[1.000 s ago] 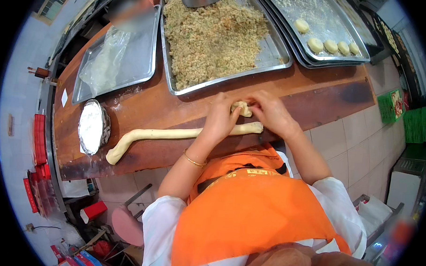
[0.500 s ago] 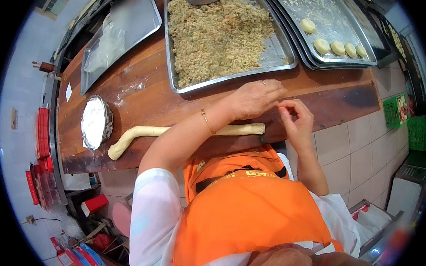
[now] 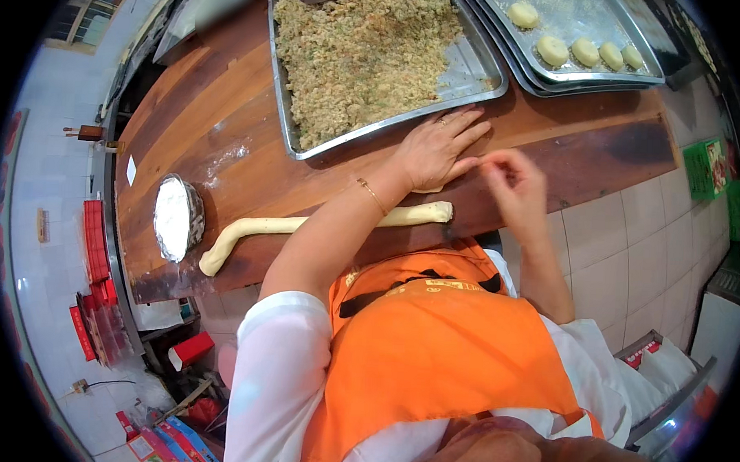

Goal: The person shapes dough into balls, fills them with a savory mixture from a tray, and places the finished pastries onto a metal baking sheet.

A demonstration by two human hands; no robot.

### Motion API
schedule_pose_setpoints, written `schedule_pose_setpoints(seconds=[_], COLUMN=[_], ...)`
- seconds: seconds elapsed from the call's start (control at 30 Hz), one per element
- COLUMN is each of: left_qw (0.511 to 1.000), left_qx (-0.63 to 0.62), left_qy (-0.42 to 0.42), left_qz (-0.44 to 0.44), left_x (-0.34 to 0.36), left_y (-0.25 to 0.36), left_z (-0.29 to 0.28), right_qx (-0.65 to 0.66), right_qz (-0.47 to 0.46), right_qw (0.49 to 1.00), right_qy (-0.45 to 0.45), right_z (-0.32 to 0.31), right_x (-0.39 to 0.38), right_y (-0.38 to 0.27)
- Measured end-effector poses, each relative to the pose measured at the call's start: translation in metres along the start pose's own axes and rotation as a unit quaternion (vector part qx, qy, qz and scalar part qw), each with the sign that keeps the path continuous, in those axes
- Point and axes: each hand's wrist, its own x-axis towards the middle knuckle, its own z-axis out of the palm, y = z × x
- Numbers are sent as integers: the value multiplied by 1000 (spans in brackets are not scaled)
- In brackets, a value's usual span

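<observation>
My left hand (image 3: 438, 148) lies palm down on the wooden table (image 3: 169, 142) with fingers spread, over a small piece of pale dough (image 3: 427, 189) that it mostly hides. My right hand (image 3: 514, 187) is beside it at the right, fingers curled and motion-blurred near my left thumb; whether they hold anything is unclear. A long pale dough rope (image 3: 260, 225) crosses the table under my left forearm. To its left sits an oval foil-covered container (image 3: 175, 218) with a white surface. Beyond my hands is a large metal tray (image 3: 469, 76) spread with crumbly, speckled mixture.
Stacked metal trays (image 3: 589, 27) at the back right carry several flour-dusted pale dough rounds (image 3: 551, 50). Another tray (image 3: 173, 41) is partly visible at the back left, partly blurred. A green crate (image 3: 702, 169) stands on the tiled floor at right; red boxes (image 3: 190, 351) lie lower left.
My left hand has moved from handling the dough piece to lying flat over it, its forearm now crossing the rope. My right hand has shifted rightward and curled. The view has shifted slightly.
</observation>
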Motion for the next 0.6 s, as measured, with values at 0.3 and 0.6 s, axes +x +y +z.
schedule_pose_setpoints(seconds=[0.3, 0.6], left_qw=[962, 986], left_qx=[-223, -64], left_qy=[79, 80], left_qz=[-136, -131], left_x=[-69, -110], left_y=[40, 71], left_z=[-38, -7], right_qx=[-320, -115], right_qz=[-183, -59], right_qw=[916, 972], right_qy=[-160, -194], right_z=[27, 31], right_x=[-37, -40], right_y=[-1, -26])
